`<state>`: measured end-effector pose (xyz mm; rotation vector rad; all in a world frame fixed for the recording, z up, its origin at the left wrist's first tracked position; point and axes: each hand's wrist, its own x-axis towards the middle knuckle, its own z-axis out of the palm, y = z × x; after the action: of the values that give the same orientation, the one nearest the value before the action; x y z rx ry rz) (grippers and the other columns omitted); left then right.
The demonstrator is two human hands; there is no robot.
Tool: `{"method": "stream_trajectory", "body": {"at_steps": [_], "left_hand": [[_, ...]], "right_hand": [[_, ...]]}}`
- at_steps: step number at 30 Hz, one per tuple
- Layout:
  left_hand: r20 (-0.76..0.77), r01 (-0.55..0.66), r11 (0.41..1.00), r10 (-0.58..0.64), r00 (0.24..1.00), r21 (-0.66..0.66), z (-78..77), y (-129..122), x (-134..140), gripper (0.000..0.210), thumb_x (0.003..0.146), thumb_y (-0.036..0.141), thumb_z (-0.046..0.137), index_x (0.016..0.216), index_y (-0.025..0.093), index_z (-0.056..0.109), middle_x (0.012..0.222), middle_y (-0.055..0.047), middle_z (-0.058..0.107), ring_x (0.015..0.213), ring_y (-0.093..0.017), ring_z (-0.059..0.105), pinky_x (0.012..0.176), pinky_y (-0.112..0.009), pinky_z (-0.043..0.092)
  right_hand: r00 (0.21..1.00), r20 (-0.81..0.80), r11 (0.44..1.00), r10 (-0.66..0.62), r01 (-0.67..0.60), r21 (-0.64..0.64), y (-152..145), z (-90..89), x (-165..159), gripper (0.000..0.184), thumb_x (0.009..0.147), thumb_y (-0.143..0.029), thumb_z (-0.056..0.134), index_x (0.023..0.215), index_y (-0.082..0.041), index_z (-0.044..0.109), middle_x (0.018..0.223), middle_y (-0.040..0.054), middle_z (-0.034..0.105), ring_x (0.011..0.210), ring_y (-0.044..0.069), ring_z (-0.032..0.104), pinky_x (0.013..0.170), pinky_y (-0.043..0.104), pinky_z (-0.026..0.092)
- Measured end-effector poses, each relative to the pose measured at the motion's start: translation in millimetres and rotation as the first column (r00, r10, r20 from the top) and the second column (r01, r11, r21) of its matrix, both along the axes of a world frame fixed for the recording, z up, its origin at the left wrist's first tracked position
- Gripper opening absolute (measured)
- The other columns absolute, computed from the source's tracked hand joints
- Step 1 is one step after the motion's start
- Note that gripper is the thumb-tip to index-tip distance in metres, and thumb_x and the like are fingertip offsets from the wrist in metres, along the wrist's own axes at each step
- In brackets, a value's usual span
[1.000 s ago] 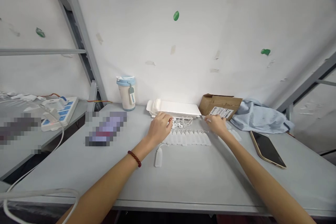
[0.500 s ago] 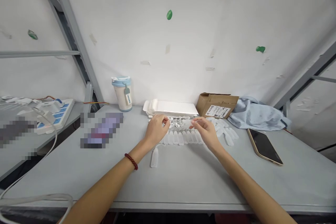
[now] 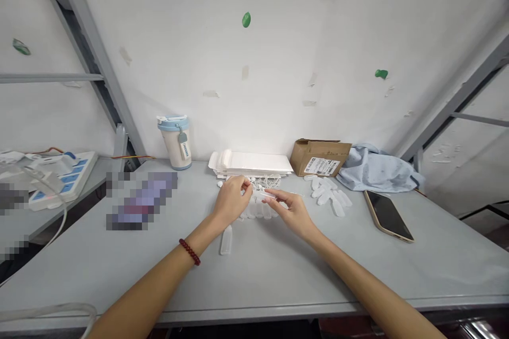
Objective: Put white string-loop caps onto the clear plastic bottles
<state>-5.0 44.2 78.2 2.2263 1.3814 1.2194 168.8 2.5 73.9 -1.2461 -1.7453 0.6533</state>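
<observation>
My right hand (image 3: pixel 292 213) pinches a small translucent plastic piece (image 3: pixel 267 195) between thumb and fingers. Close by on its left, my left hand (image 3: pixel 233 200) has thumb and forefinger pressed together; whatever they grip is too small to make out. Under and between both hands lies a row of similar translucent pieces (image 3: pixel 258 212), partly covered. One more translucent piece (image 3: pixel 226 242) lies alone below my left wrist. Behind the hands is a heap of small white round parts and white cords (image 3: pixel 272 182).
A pile of loose translucent pieces (image 3: pixel 332 196) lies to the right, near a phone (image 3: pixel 388 215). Along the wall stand a lidded cup (image 3: pixel 177 143), a white box (image 3: pixel 258 163), a cardboard box (image 3: pixel 320 158) and a light blue cloth (image 3: pixel 379 169). A power strip (image 3: pixel 67 183) sits at left.
My right hand has moved left with the translucent piece, bringing it close to my left hand. The whole view has shifted slightly, so the table things appear further left.
</observation>
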Motion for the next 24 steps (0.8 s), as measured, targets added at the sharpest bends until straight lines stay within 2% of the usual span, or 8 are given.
{"method": "stream_trajectory", "body": {"at_steps": [4,7,9,19,24], "left_hand": [[0.001,0.02,1.0,-0.02,1.0,-0.019,0.0,-2,2,0.014,0.08,0.018,0.047,0.071,0.019,0.058,0.071,-0.002,0.064,0.073,-0.018,0.058,0.065,-0.03,0.044],[0.017,0.025,0.999,-0.024,1.0,-0.037,-0.1,-2,3,0.014,0.081,0.018,0.047,0.071,0.019,0.058,0.071,-0.001,0.065,0.071,-0.017,0.058,0.064,-0.029,0.045],[0.029,0.03,0.998,-0.028,0.999,-0.046,0.3,-3,4,0.014,0.081,0.018,0.048,0.071,0.019,0.058,0.071,-0.001,0.065,0.069,-0.017,0.058,0.064,-0.029,0.045],[0.079,0.06,0.997,-0.056,0.995,-0.044,3.1,-10,9,0.012,0.081,0.019,0.049,0.074,0.019,0.06,0.074,0.0,0.067,0.068,-0.015,0.058,0.062,-0.026,0.046],[0.121,0.097,0.995,-0.094,0.988,-0.017,3.8,-13,10,0.012,0.082,0.021,0.05,0.074,0.018,0.06,0.073,0.0,0.067,0.067,-0.014,0.059,0.064,-0.025,0.048]], "right_hand": [[0.994,0.11,0.98,-0.006,-0.016,0.198,3,-5.1,1,0.028,0.085,-0.036,0.054,0.104,-0.021,0.068,0.089,0.0067,0.07,0.076,0.019,0.061,0.067,0.032,0.049],[0.98,0.198,0.927,-0.015,-0.06,0.371,6,-10.2,3,0.029,0.088,-0.034,0.05,0.107,-0.018,0.066,0.078,0.0072,0.067,0.073,0.02,0.059,0.068,0.032,0.048],[0.969,0.243,0.896,-0.043,-0.07,0.438,9,-12.5,4,0.029,0.089,-0.033,0.048,0.108,-0.018,0.065,0.076,0.0074,0.066,0.072,0.02,0.058,0.067,0.033,0.048],[0.956,0.262,0.866,-0.13,-0.019,0.5,15,-14.3,11,0.025,0.09,-0.03,0.049,0.107,-0.019,0.064,0.082,0.0073,0.067,0.076,0.02,0.059,0.07,0.034,0.047],[0.959,0.259,0.848,-0.112,-0.044,0.528,15,-15.6,10,0.025,0.089,-0.03,0.049,0.106,-0.017,0.064,0.077,0.007,0.066,0.071,0.019,0.059,0.067,0.033,0.047]]}}
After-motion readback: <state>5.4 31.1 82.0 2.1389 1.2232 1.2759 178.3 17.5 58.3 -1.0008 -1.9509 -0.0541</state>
